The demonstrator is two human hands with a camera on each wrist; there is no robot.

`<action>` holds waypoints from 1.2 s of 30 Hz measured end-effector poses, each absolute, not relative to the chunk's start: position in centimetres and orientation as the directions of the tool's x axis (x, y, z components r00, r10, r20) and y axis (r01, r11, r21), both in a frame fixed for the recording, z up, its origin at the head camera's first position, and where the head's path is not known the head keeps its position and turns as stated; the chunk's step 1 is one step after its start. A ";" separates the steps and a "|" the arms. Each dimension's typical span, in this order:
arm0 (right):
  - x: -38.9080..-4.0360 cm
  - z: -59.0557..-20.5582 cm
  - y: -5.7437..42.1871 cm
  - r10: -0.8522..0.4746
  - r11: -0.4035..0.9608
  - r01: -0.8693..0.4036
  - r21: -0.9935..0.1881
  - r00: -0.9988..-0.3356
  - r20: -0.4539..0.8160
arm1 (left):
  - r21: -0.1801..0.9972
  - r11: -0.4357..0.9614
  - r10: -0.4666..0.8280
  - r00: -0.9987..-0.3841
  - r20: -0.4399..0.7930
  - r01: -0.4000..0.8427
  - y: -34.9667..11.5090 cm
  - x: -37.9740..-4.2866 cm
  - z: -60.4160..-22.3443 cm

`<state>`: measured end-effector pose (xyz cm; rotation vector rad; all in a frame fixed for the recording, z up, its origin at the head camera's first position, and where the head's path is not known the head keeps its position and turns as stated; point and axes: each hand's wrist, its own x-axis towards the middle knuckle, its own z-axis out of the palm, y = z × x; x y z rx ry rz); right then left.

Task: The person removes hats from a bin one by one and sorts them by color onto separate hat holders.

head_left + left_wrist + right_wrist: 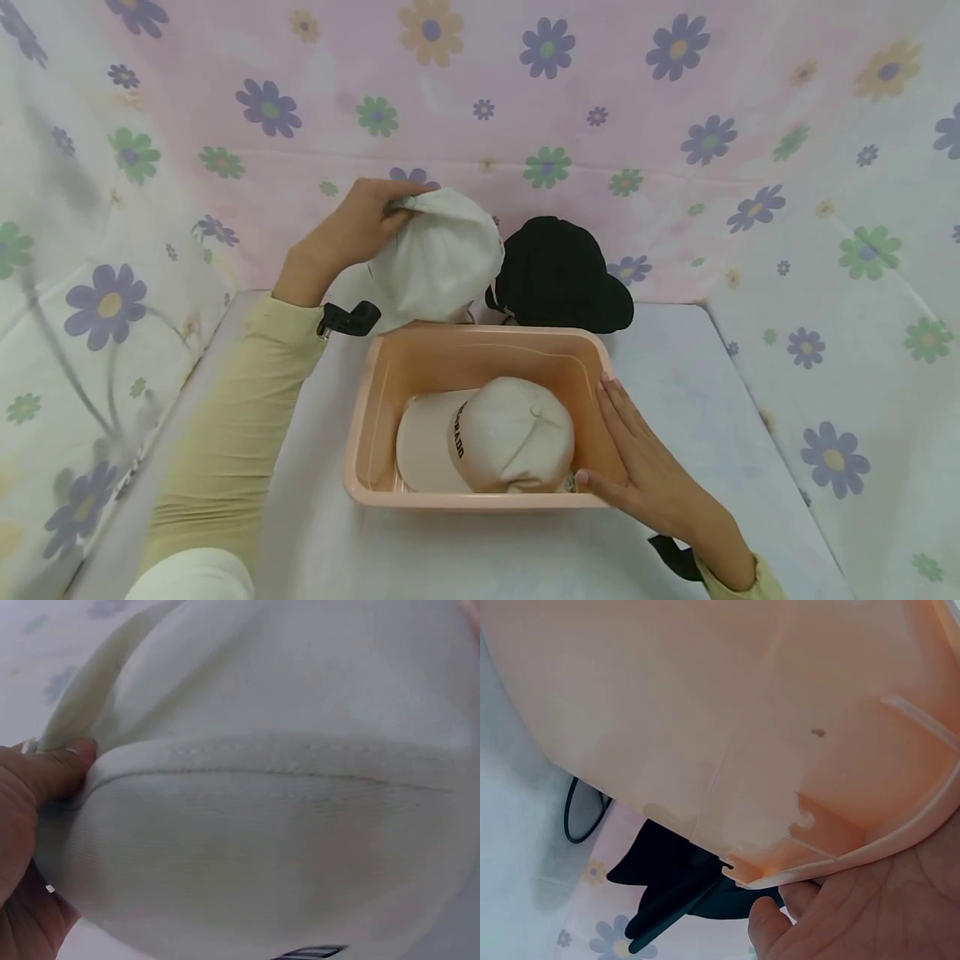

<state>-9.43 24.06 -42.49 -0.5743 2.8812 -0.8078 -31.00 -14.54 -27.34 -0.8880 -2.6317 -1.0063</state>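
Note:
My left hand (360, 225) pinches a white cap (442, 254) by its edge, behind the far rim of a peach plastic bin (480, 502). In the left wrist view the thumb (75, 754) presses the fabric of the cap (285, 697), and a stitched seam crosses it. Inside the bin a beige baseball cap (517, 433) lies with its brim to the left and dark lettering on its front. My right hand (652, 467) rests along the bin's right rim with fingers extended. The right wrist view shows the palm (877, 907) against the rim and the bin's outer wall (667, 712).
A black cap (562, 275) sits behind the bin, right of the white cap, its brim pointing right. The white table (697, 392) is enclosed by flower-print cloth (480, 108) at the back and sides.

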 end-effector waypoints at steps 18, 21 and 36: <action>-9.5 -42.5 24.1 -0.378 0.798 -0.333 -0.503 -0.926 0.014 | 0.637 0.576 0.488 -0.841 0.234 0.512 -13.9 -34.0 -33.7; -9.4 -42.4 24.1 -0.379 0.801 -0.333 -0.498 -0.925 0.010 | 0.645 0.600 0.489 -0.855 0.173 0.473 -13.9 -34.3 -33.7; -9.5 -42.8 24.2 -0.402 0.800 -0.386 -0.460 -0.913 0.066 | 0.588 0.614 0.550 -0.820 0.159 0.526 -14.0 -34.7 -34.0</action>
